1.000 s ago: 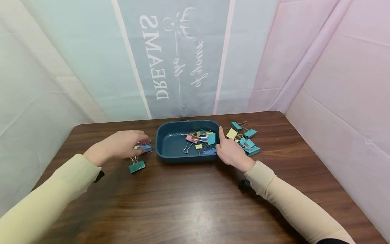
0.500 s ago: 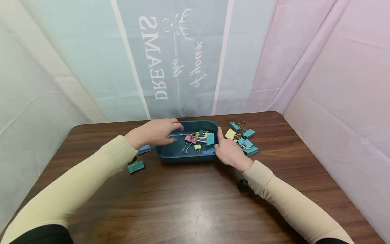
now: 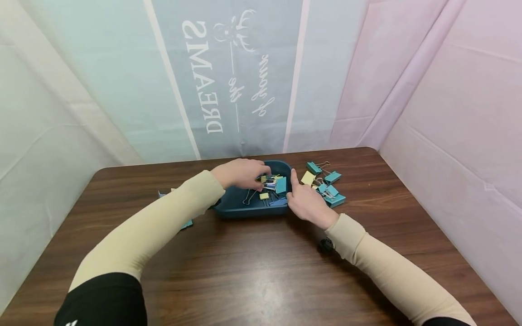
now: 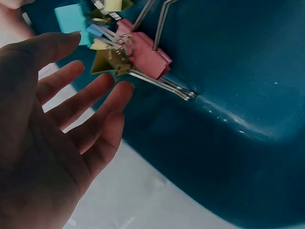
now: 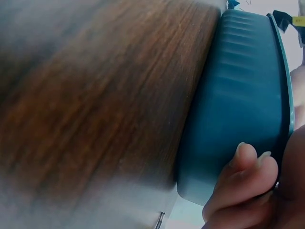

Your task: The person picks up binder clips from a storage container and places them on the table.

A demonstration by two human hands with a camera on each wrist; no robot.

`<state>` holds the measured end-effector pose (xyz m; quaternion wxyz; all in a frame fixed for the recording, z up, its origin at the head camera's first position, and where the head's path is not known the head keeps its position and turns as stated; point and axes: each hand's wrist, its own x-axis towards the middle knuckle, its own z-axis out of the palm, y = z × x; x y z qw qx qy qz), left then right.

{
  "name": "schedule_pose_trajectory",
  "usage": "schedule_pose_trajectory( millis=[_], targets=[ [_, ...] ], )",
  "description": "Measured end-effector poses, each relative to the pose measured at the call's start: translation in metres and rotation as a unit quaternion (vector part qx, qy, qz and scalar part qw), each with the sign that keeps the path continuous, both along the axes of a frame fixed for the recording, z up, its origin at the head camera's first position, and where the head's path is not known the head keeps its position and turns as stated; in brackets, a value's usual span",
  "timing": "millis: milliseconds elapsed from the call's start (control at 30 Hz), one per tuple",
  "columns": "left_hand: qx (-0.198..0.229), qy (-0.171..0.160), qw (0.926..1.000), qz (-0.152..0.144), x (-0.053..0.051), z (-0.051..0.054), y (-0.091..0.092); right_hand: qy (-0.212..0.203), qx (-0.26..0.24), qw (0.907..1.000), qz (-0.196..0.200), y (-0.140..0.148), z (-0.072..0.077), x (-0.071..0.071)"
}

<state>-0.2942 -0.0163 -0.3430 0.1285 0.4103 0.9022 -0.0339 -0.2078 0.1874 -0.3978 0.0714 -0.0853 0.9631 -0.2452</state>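
Pink clip [image 4: 147, 55] plainest in left-wrist view

I find the tray [image 3: 253, 213] on the table [image 3: 261, 271]: clips [image 3: 281, 185] inside, toward its right end; a clip pile [image 3: 333, 191] outside, right; left, seemingly, more clips [image 3: 187, 224] partly behind a sleeve [image 3: 155, 226].

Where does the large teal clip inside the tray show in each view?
Head: the large teal clip is right of centre, in the right end of the tray.
Left wrist: teal clip at upper left.
Right wrist: not in it.
Shared landmark: the tray, in all three.
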Motion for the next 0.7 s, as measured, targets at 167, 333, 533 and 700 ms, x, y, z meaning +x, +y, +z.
schedule_pose_trajectory(
  millis=[167,333,533,700],
  targets=[
    [-0.044,-0.001,0.999,-0.011,-0.007,-0.005,0.01,-0.003,0.001,1.0,-0.001,-0.001,0.0,-0.001],
    [-0.063,-0.008,0.9979,-0.014,-0.012,-0.008,0.015,0.005,0.002,1.0,-0.002,0.0,0.002,-0.001],
    [-0.061,-0.018,0.9977,-0.026,-0.016,-0.011,0.016,0.006,-0.001,1.0,0.001,0.0,0.0,-0.001],
    [-0.044,-0.025,0.9982,-0.033,-0.017,-0.012,0.016,0.005,-0.004,1.0,-0.001,0.001,-0.001,-0.001]
  ],
)
